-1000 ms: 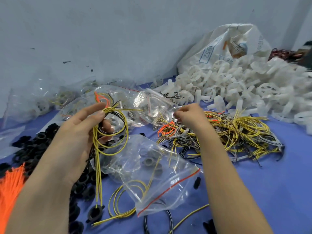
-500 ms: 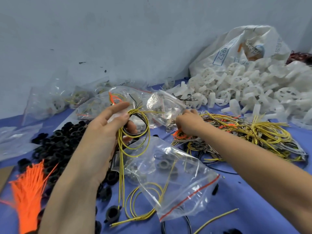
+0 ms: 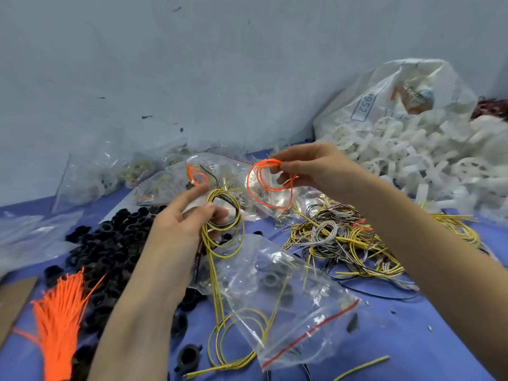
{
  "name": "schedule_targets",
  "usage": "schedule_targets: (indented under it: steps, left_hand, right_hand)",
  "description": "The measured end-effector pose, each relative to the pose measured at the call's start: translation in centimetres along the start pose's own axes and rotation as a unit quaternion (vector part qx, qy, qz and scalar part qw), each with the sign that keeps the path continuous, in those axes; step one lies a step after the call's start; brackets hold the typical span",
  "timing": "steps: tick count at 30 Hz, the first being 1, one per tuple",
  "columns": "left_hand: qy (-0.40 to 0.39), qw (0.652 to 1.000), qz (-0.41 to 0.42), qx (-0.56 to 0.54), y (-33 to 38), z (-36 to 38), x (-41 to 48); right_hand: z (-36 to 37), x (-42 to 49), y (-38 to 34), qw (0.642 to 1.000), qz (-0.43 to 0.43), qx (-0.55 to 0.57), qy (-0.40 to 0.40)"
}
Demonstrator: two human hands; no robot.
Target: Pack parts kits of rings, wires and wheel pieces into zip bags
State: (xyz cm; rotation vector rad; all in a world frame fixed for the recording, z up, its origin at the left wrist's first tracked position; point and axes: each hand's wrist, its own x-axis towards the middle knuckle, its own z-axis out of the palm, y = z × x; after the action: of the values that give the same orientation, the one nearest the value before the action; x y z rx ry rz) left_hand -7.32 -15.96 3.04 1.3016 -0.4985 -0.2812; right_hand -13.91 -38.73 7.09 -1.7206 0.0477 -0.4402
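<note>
**2 hands, 2 wire coils over the packing table**

Both of my hands are raised above the blue table (image 3: 428, 342), each gripping a coil. My left hand (image 3: 178, 229) pinches a yellow-and-black wire coil (image 3: 223, 233) between thumb and fingers, its loose ends hanging down toward the table. My right hand (image 3: 316, 171) pinches an orange wire coil (image 3: 268, 185) by its top, just right of and higher than the other coil, the 2 apart. Below them lies a clear zip bag (image 3: 291, 306) with a red strip, a grey ring and yellow wire visible inside. Black rings (image 3: 110, 243) are heaped at left, beside an orange tie bundle (image 3: 59, 325). A tangled wire heap (image 3: 343, 243) sits at right, under my right forearm. White wheel pieces (image 3: 412, 166) spill from a white sack (image 3: 398, 92) at far right. Filled bags (image 3: 165, 185) rest against the wall.
</note>
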Motion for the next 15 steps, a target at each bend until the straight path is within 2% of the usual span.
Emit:
schedule_targets:
  steps: [1, 3, 5, 6, 8, 11, 15]
  left_hand:
    - [-0.002, 1.000, -0.009, -0.004, 0.0, 0.1, 0.0]
    - [-0.018, 1.000, -0.014, -0.007, 0.1, 0.3, -0.1]
    - [-0.036, 0.999, -0.005, 0.001, 0.3, 0.5, -0.4]
    - [-0.041, 0.999, 0.000, 0.012, 0.4, 0.5, -0.6]
    - [-0.040, 0.999, 0.010, 0.032, 0.4, 0.4, -0.7]
    - [-0.023, 0.998, 0.010, 0.058, 0.4, 0.2, -0.6]
    - [0.016, 0.994, 0.025, 0.109, 0.0, -0.1, -0.4]
  right_hand:
    - [0.5, -0.8, -1.1, 0.999, -0.030, 0.001, -0.034]
    - [2.0, -2.4, -3.1, 0.982, -0.109, -0.111, -0.107]
    - [3.9, -3.6, -4.3, 0.933, -0.173, -0.259, -0.178]
    - [4.7, -4.2, -4.7, 0.915, -0.187, -0.296, -0.199]
    - [5.3, -5.0, -5.7, 0.919, -0.197, -0.271, -0.209]
    - [4.5, -6.0, -6.9, 0.948, -0.204, -0.136, -0.202]
    - [3.9, -6.3, -7.6, 0.953, -0.230, -0.057, -0.190]
